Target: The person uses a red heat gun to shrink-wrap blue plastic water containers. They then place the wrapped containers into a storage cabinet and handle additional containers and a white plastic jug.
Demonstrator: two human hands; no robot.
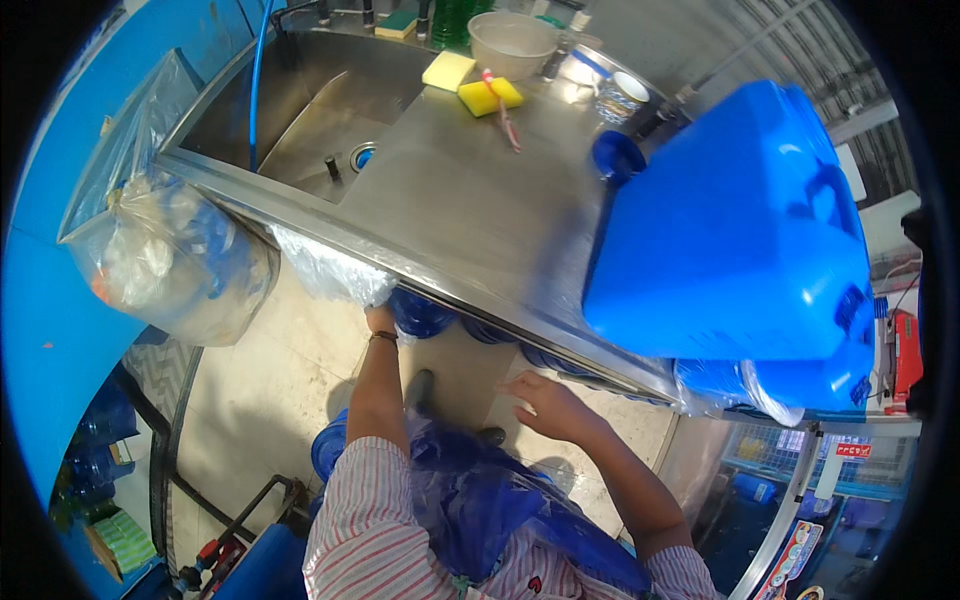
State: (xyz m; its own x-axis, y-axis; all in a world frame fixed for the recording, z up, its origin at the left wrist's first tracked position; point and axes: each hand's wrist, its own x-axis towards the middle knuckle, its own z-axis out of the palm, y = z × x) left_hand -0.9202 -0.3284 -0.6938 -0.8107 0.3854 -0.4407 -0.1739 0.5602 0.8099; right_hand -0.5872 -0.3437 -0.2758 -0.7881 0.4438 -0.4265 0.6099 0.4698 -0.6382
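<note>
My left hand (pixel 380 319) is at the front edge of the steel sink counter (pixel 480 195), at the lower end of a clear plastic bag (pixel 337 262) that hangs there; its fingers are partly hidden, so its hold cannot be told. Right by it, under the counter, is a round blue container (pixel 421 313). My right hand (pixel 551 405) is in the air in front of the counter, fingers apart and holding nothing. A large blue plastic jerrycan (pixel 720 232) lies on the counter's right part, beside a blue cap or cup (pixel 619 156). A blue plastic apron covers my front.
Yellow sponges (pixel 490 97), a toothbrush (pixel 506 124), a plastic bowl (pixel 512 45) and a patterned cup (pixel 622 97) are at the counter's back. The sink basin (pixel 300 112) has a blue hose (pixel 256 90). A full clear bag (pixel 180 262) stands left. A glass-fronted cabinet (pixel 802 480) is at right.
</note>
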